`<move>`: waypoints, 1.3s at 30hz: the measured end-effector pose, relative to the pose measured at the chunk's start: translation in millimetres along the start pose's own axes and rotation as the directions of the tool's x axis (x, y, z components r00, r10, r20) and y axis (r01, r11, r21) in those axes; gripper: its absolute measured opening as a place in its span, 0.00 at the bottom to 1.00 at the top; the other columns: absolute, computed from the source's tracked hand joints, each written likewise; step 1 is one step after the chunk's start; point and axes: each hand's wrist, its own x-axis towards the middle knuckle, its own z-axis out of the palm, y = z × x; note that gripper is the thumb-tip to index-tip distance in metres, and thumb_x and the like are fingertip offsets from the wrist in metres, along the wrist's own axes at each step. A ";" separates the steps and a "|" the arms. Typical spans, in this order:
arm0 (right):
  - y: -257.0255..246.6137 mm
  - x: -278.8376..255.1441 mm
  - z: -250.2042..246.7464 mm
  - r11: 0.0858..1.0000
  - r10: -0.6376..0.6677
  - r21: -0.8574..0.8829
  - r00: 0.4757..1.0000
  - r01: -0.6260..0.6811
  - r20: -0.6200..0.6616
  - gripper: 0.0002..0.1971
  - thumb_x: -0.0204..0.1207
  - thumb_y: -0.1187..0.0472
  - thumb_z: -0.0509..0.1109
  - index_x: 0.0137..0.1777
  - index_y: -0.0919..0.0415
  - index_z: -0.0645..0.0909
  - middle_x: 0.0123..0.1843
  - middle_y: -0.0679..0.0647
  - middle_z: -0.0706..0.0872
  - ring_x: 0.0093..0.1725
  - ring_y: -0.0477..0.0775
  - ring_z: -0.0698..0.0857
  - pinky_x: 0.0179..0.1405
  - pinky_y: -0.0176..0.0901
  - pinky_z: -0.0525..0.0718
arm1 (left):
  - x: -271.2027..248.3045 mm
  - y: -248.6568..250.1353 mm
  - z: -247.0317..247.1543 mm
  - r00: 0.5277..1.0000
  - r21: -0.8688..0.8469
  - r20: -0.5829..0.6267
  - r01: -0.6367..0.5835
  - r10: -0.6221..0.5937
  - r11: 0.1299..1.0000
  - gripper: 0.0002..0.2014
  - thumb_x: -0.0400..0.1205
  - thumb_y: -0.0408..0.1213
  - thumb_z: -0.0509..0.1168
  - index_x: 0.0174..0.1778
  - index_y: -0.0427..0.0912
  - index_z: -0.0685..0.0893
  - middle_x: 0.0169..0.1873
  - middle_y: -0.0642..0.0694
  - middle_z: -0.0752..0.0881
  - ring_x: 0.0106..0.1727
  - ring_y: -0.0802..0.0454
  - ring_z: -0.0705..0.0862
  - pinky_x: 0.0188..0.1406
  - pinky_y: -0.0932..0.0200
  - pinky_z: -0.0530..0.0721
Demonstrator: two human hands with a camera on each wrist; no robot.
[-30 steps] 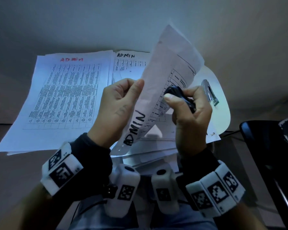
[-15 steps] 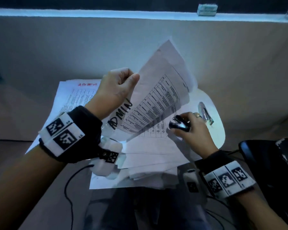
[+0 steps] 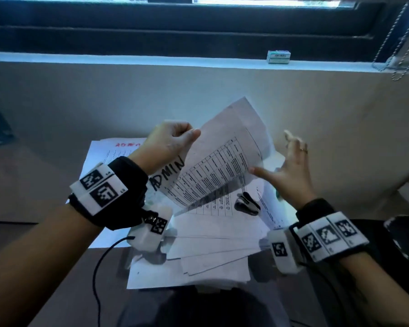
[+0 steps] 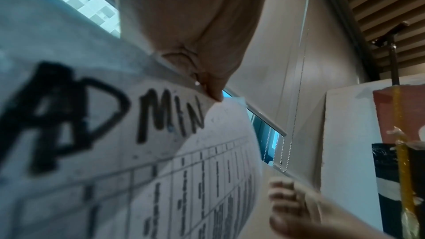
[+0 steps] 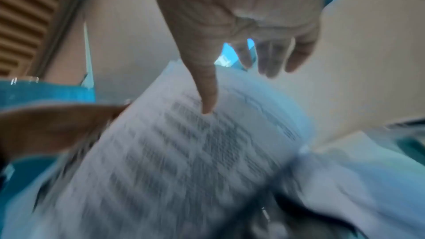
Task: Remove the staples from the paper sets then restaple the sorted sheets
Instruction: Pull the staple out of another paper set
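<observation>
My left hand (image 3: 175,142) pinches the top corner of a paper set (image 3: 222,161) marked ADMIN in black and holds it lifted and tilted over the table. In the left wrist view the thumb and finger (image 4: 211,86) grip the edge of that set (image 4: 138,152) just above the word. My right hand (image 3: 286,168) is spread beside the set's lower right edge, thumb touching the sheet, holding nothing. The right wrist view shows the thumb (image 5: 207,97) against the blurred paper (image 5: 184,152). A black staple remover (image 3: 246,204) lies on the loose sheets (image 3: 210,246) below.
A stack headed ADMIN in red (image 3: 118,152) lies flat at the left behind my left wrist. A small box (image 3: 278,57) sits on the window ledge. A dark chair (image 3: 392,234) stands at the right. A cable (image 3: 99,267) trails from my left wrist.
My right hand has let go of the staple remover, which now lies on the sheets, and has risen open to the paper's edge. My left hand lifted the ADMIN set higher.
</observation>
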 end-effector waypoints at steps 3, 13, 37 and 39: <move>-19.9 33.6 -13.0 0.977 0.011 0.208 0.978 -0.055 0.207 0.63 0.44 0.44 0.83 0.80 0.55 0.53 0.79 0.55 0.64 0.77 0.55 0.65 0.75 0.53 0.67 | 6.5 9.4 -9.0 0.995 -0.033 0.075 -0.056 0.058 0.998 0.17 0.82 0.44 0.62 0.29 0.43 0.74 0.20 0.51 0.74 0.17 0.60 0.71 0.19 0.67 0.71; -34.3 65.7 -23.3 0.767 -0.127 0.626 0.923 -0.141 0.362 0.15 0.59 0.69 0.77 0.48 0.69 0.83 0.41 0.52 0.92 0.44 0.50 0.90 0.42 0.37 0.87 | 30.7 34.6 -50.5 0.950 0.391 -0.044 -0.269 0.310 0.880 0.25 0.66 0.69 0.59 0.26 0.49 0.80 0.21 0.55 0.81 0.23 0.62 0.76 0.28 0.66 0.72; -77.7 83.9 -30.9 0.682 -0.128 0.731 0.983 -0.009 0.131 0.31 0.62 0.66 0.78 0.66 0.72 0.73 0.54 0.55 0.88 0.49 0.52 0.89 0.46 0.38 0.87 | 27.1 28.7 -48.9 0.955 -0.342 -0.279 -0.200 0.104 0.918 0.26 0.75 0.39 0.69 0.67 0.39 0.68 0.58 0.44 0.83 0.56 0.54 0.85 0.44 0.70 0.84; -81.4 81.9 -26.3 0.691 -0.105 0.723 0.990 0.003 0.096 0.24 0.67 0.73 0.74 0.64 0.69 0.74 0.54 0.56 0.87 0.48 0.50 0.88 0.47 0.38 0.87 | 24.6 27.0 -49.5 0.955 -0.333 -0.281 -0.187 0.092 0.924 0.23 0.78 0.38 0.66 0.67 0.41 0.66 0.59 0.47 0.82 0.57 0.58 0.83 0.46 0.71 0.83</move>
